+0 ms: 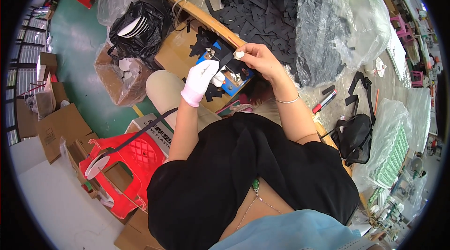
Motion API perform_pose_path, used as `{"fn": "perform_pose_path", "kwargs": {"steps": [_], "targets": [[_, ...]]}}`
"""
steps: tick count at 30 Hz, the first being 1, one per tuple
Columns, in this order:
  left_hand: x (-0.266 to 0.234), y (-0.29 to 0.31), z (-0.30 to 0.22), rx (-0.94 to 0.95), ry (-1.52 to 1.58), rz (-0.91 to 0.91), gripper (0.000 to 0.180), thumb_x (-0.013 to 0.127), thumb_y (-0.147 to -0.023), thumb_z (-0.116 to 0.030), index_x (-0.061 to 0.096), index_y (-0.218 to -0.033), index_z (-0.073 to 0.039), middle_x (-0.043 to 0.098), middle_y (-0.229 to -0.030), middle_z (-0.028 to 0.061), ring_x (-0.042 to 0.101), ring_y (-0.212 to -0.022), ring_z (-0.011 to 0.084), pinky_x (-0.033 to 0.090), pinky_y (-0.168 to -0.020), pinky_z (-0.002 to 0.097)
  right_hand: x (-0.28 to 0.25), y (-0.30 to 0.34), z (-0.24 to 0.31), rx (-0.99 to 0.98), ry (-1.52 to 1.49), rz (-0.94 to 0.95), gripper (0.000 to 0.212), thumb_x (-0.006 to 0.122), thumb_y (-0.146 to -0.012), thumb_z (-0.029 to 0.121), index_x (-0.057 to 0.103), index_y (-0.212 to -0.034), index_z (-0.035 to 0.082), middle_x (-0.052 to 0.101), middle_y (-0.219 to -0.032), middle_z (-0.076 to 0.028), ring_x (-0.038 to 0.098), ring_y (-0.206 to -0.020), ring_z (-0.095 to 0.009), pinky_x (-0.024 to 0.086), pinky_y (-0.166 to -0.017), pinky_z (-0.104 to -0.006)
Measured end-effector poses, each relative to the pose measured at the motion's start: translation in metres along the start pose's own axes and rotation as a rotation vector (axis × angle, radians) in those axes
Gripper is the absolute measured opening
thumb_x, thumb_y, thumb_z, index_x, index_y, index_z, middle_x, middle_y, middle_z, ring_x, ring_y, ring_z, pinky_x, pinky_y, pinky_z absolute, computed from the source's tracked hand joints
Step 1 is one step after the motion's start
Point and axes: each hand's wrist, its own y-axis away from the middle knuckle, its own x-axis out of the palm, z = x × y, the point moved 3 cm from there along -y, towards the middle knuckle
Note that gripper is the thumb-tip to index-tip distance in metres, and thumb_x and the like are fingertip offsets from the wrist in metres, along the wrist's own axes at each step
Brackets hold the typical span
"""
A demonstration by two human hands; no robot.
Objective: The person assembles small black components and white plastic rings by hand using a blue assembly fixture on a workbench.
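Note:
My left hand [200, 81], in a white glove with a pink cuff, has its fingers closed on one end of a short black strip [226, 59]. My right hand [262, 61] is bare apart from a white wrap [239, 55] at a fingertip. Its thumb and forefinger pinch together at the strip's other end. Just beneath both hands sits a blue fixture [230, 89] with metal fittings, partly hidden by the hands and strip. More black pieces [202, 43] lie beside the fixture on a brown cardboard surface.
A large heap of black strips [262, 6] covers the tabletop beyond the wooden edge [211, 21], beside clear plastic sheeting [323, 39]. A marker [324, 101] and a black bag [355, 137] lie right. At left are a red stool [136, 161], an open carton [117, 79] and a black plastic bag [152, 20].

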Motion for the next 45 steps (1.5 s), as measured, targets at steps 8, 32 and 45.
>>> {"fn": "perform_pose_path", "kwargs": {"steps": [8,32,45], "targets": [[-0.004,0.003,0.004,-0.105,-0.092,-0.087,0.025,0.052,-0.091,-0.022,0.059,-0.094,0.002,0.063,-0.072,0.008,0.057,-0.058,0.0105,0.046,-0.055,0.0215,-0.011,-0.019,-0.013,-0.163,0.415,-0.216,0.014,0.065,-0.071,0.013,0.063,-0.076,0.001,0.056,-0.065,-0.001,0.051,-0.054,-0.008,0.042,-0.049,-0.0254],[-0.029,0.005,0.033,-0.244,-0.227,-0.257,0.027,0.052,-0.09,-0.023,0.06,-0.09,0.003,0.062,-0.07,0.0078,0.054,-0.054,0.0101,0.045,-0.053,0.0218,-0.002,-0.025,-0.009,-0.223,0.88,-0.451,0.011,0.062,-0.069,0.016,0.061,-0.074,0.005,0.059,-0.075,-0.011,0.06,-0.071,-0.029,0.047,-0.063,-0.0388],[-0.001,-0.002,-0.003,-0.058,-0.064,-0.114,0.024,0.051,-0.091,-0.019,0.059,-0.093,0.003,0.063,-0.072,0.0095,0.059,-0.06,0.0119,0.047,-0.055,0.0225,0.006,-0.012,-0.005,-0.028,0.146,0.044,0.014,0.066,-0.079,0.01,0.063,-0.087,0.0,0.058,-0.075,0.003,0.049,-0.067,-0.003,0.04,-0.059,-0.0187]]}}
